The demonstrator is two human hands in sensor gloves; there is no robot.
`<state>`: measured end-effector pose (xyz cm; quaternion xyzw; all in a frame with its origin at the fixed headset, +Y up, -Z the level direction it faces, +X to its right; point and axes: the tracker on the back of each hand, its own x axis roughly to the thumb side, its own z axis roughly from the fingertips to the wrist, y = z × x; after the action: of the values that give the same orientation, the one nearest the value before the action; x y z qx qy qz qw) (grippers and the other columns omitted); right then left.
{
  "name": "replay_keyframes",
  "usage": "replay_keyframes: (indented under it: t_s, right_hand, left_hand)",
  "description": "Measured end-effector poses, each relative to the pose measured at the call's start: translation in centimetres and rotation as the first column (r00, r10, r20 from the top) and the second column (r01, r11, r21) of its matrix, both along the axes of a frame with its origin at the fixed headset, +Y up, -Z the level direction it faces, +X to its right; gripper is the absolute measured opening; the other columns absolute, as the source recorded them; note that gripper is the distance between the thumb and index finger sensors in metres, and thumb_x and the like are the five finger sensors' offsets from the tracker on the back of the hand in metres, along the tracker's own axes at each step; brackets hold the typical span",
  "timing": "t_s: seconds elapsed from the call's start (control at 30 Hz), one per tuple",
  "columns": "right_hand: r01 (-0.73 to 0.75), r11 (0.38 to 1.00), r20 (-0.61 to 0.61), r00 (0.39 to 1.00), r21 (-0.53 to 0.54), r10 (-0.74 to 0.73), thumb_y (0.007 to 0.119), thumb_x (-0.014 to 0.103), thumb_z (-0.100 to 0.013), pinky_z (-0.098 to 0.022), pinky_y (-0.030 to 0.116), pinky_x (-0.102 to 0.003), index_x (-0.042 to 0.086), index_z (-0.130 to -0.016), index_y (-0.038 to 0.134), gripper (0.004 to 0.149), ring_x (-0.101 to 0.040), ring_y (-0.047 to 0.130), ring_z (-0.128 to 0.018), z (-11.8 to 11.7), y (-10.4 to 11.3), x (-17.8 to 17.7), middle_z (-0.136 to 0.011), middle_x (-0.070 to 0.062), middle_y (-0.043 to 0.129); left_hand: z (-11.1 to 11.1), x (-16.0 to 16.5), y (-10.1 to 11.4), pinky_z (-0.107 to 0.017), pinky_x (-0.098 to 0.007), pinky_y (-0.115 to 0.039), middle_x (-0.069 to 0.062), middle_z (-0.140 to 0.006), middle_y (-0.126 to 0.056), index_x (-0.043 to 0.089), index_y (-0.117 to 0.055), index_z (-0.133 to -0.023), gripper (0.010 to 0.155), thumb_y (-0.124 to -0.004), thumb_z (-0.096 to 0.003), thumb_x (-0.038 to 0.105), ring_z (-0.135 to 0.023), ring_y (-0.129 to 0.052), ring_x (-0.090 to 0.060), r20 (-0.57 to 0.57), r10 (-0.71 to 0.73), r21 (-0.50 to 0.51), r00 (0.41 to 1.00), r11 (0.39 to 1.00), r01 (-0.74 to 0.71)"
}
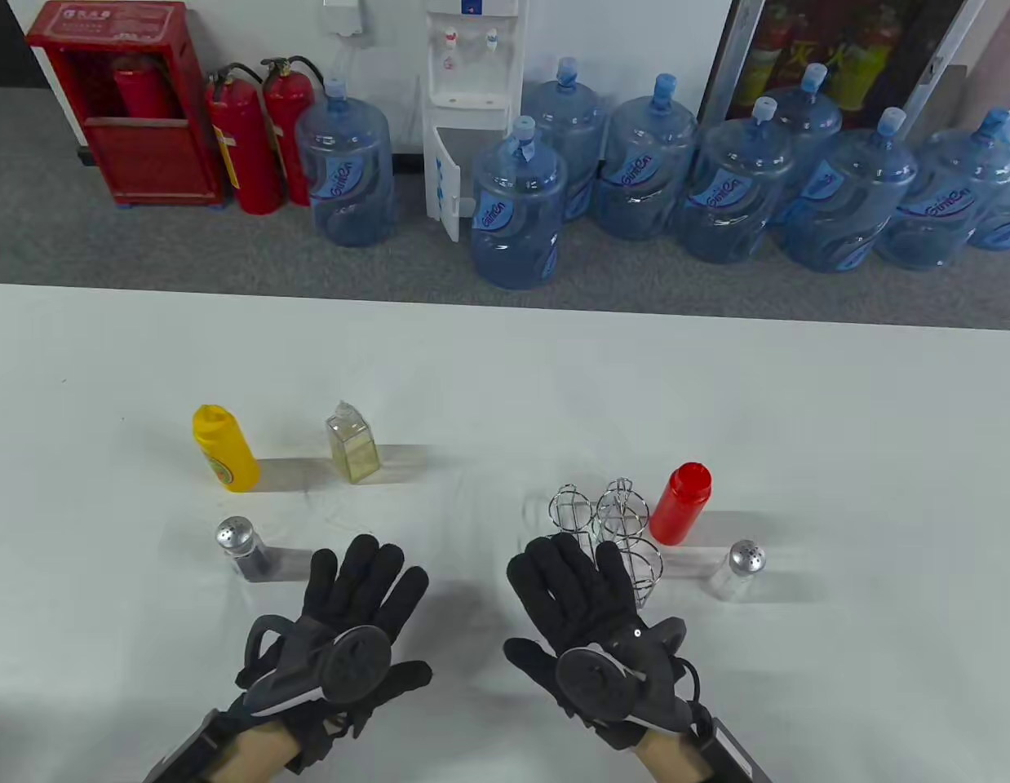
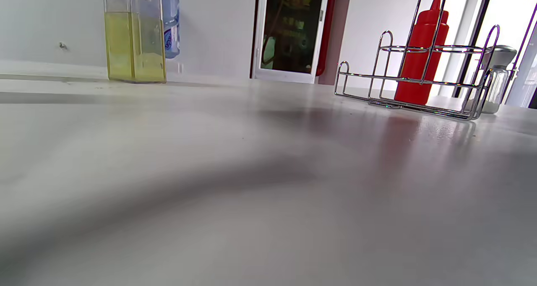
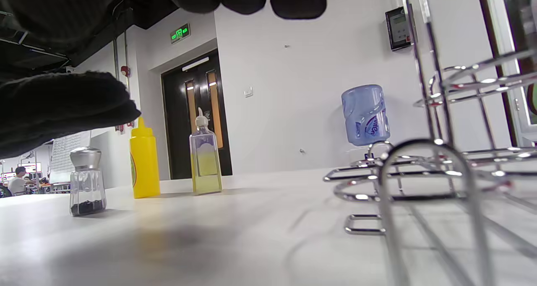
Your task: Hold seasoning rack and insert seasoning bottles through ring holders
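Observation:
A chrome wire seasoning rack (image 1: 615, 526) stands on the white table (image 1: 505, 383), right of centre; it also shows in the left wrist view (image 2: 413, 82) and the right wrist view (image 3: 440, 172). A red squeeze bottle (image 1: 680, 503) and a salt shaker (image 1: 737, 569) stand to its right. A yellow squeeze bottle (image 1: 225, 448), a clear oil bottle (image 1: 354, 444) and a pepper shaker (image 1: 241, 549) stand at the left. My right hand (image 1: 574, 587) lies flat and empty, fingertips just before the rack. My left hand (image 1: 362, 591) lies flat and empty, right of the pepper shaker.
The table's far edge (image 1: 505, 306) runs across the view. Beyond it on the floor stand several blue water jugs (image 1: 517, 208), a water dispenser (image 1: 468, 106) and red fire extinguishers (image 1: 244, 143).

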<state>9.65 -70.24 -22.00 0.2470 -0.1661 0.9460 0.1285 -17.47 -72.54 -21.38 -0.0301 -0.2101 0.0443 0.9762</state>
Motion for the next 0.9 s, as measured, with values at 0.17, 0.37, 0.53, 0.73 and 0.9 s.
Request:
replay_keyframes:
  t_s: [0.17,0.37,0.53,0.73,0.9]
  right_hand:
    - [0.001,1.000,0.006,1.000,-0.007,-0.001,0.068,0.067,-0.036,-0.078,0.028,-0.061,0.036,-0.108,0.038,0.084,-0.026,0.044,-0.110,-0.14,-0.13,0.08,-0.116,0.005,0.032]
    - [-0.004,1.000,-0.003,1.000,-0.008,0.004,0.068,0.067,-0.036,-0.079,0.028,-0.061,0.036,-0.108,0.037,0.084,-0.026,0.044,-0.110,-0.05,-0.15,-0.07,-0.116,0.005,0.032]
    - [-0.006,1.000,-0.002,1.000,-0.008,0.006,0.068,0.067,-0.036,-0.078,0.029,-0.061,0.036,-0.108,0.037,0.084,-0.026,0.044,-0.110,-0.02,-0.19,-0.07,-0.116,0.005,0.031]
    - [-0.011,1.000,0.001,1.000,-0.008,0.011,0.068,0.066,-0.036,-0.078,0.029,-0.061,0.036,-0.108,0.037,0.084,-0.026,0.044,-0.110,-0.01,-0.22,-0.05,-0.116,0.005,0.031]
    - [-0.010,1.000,-0.003,1.000,-0.006,0.010,0.068,0.066,-0.036,-0.079,0.029,-0.061,0.036,-0.108,0.037,0.084,-0.026,0.044,-0.110,0.04,-0.23,-0.07,-0.116,0.005,0.031]
  left_hand:
    - [0.02,-0.05,0.05,-0.075,-0.059,-0.004,0.005,-0.110,-0.003,0.043,-0.008,-0.100,0.090,-0.059,-0.0337,0.076,-0.111,0.003,-0.029,-0.001,-0.006,0.003,1.000,1.000,0.006]
    - [0.03,-0.12,0.01,-0.075,-0.059,-0.004,0.005,-0.110,-0.003,0.043,-0.007,-0.100,0.090,-0.059,-0.0338,0.076,-0.111,0.003,-0.028,0.002,0.000,0.000,1.000,1.000,0.000]
    - [0.03,-0.17,-0.07,-0.074,-0.059,-0.004,0.006,-0.110,-0.004,0.043,-0.008,-0.100,0.090,-0.059,-0.0338,0.075,-0.111,0.003,-0.028,0.006,0.010,-0.018,1.000,1.000,-0.010]
    - [0.09,-0.35,-0.01,-0.074,-0.059,-0.003,0.005,-0.110,-0.003,0.042,-0.008,-0.100,0.090,-0.060,-0.0338,0.075,-0.111,0.004,-0.028,-0.002,0.018,-0.020,1.000,1.000,-0.018]
    - [0.13,-0.40,-0.01,-0.074,-0.059,-0.004,0.005,-0.110,-0.003,0.042,-0.008,-0.100,0.090,-0.059,-0.0338,0.075,-0.111,0.004,-0.028,-0.003,0.016,-0.019,1.000,1.000,-0.016]
